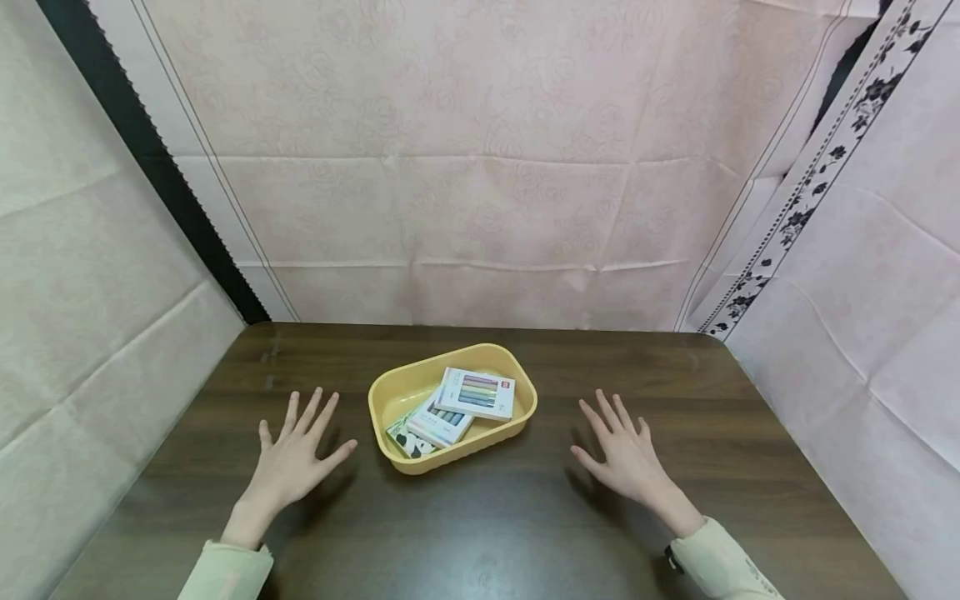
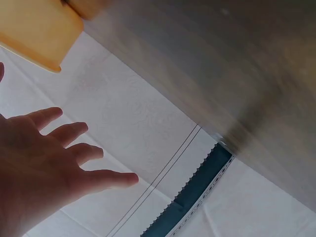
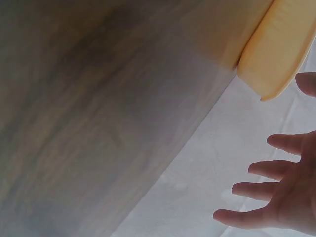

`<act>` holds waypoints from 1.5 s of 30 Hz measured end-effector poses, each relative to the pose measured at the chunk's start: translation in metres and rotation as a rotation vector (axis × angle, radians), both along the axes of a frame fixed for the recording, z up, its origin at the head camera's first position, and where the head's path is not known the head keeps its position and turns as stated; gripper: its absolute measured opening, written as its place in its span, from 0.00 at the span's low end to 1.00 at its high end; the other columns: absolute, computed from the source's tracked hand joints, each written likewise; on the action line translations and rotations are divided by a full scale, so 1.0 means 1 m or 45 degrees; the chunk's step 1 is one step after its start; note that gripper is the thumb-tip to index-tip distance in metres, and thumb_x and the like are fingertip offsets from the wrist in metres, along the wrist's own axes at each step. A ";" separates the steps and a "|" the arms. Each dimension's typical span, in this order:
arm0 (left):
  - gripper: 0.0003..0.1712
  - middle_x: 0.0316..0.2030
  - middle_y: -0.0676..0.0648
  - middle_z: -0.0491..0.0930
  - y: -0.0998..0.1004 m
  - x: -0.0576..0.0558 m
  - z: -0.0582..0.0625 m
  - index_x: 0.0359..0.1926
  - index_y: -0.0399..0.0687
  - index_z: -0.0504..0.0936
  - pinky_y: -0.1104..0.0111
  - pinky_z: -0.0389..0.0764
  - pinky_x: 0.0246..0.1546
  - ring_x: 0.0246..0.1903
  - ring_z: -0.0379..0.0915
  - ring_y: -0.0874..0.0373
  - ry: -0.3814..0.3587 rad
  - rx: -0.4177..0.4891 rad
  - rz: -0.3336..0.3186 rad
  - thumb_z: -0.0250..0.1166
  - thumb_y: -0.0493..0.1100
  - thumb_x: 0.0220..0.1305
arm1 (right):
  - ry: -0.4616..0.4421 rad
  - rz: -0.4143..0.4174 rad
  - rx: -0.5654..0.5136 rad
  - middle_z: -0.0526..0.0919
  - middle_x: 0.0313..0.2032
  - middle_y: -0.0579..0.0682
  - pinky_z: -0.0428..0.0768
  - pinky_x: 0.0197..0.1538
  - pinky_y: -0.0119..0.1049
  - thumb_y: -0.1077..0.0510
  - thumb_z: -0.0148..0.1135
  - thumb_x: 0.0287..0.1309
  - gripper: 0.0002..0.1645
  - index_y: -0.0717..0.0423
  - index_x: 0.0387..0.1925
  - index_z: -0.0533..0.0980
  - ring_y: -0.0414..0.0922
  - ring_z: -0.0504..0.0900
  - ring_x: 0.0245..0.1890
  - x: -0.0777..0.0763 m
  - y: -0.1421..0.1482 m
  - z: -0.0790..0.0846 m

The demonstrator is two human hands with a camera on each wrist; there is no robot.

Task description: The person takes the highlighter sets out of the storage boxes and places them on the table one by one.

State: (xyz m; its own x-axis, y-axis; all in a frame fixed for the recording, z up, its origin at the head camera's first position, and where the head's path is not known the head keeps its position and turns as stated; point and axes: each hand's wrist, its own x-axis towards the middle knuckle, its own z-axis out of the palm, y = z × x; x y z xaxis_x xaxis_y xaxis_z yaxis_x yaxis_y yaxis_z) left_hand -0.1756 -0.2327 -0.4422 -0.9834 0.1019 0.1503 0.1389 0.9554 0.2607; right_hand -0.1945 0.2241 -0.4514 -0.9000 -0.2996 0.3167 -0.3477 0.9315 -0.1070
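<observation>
Spreading its fingers and thumb wide and holding nothing, a person's left hand is hovering over the desk, between the desk's left edge and a yellow tray. The right hand is hovering on the tray's other side, toward the desk's right edge, its fingers likewise extending and gripping nothing. Both are hovering apart from the tray, which is sitting near the desk's far edge, slightly closer to the far left corner than to the far right one. Inside, a white box with coloured bars is lying on top; a second white box is showing from under it; and a patterned box in green, white and black is peeking out lowest, at the near left. Pale green sleeves are covering the forearms, a black item showing at the right one. Pale cloth is hanging beyond the far edge.
</observation>
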 end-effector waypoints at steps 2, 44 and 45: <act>0.46 0.70 0.45 0.40 0.000 -0.001 0.000 0.69 0.62 0.40 0.30 0.33 0.52 0.69 0.25 0.44 0.004 -0.001 -0.001 0.45 0.72 0.55 | 0.019 0.008 -0.003 0.56 0.66 0.57 0.59 0.51 0.69 0.37 0.57 0.49 0.42 0.46 0.64 0.59 0.60 0.55 0.65 -0.001 0.000 0.000; 0.38 0.66 0.41 0.56 0.013 -0.012 0.014 0.66 0.50 0.57 0.38 0.47 0.58 0.67 0.43 0.43 0.238 0.082 -0.092 0.49 0.63 0.60 | 0.196 0.165 -0.094 0.65 0.62 0.57 0.65 0.53 0.57 0.46 0.60 0.49 0.33 0.53 0.57 0.68 0.55 0.65 0.61 -0.007 -0.009 0.010; 0.38 0.65 0.41 0.57 0.014 -0.012 0.014 0.66 0.50 0.58 0.38 0.47 0.58 0.67 0.44 0.43 0.246 0.085 -0.094 0.49 0.63 0.60 | 0.197 0.170 -0.099 0.65 0.62 0.57 0.65 0.52 0.56 0.46 0.60 0.49 0.32 0.54 0.56 0.69 0.55 0.65 0.61 -0.007 -0.010 0.010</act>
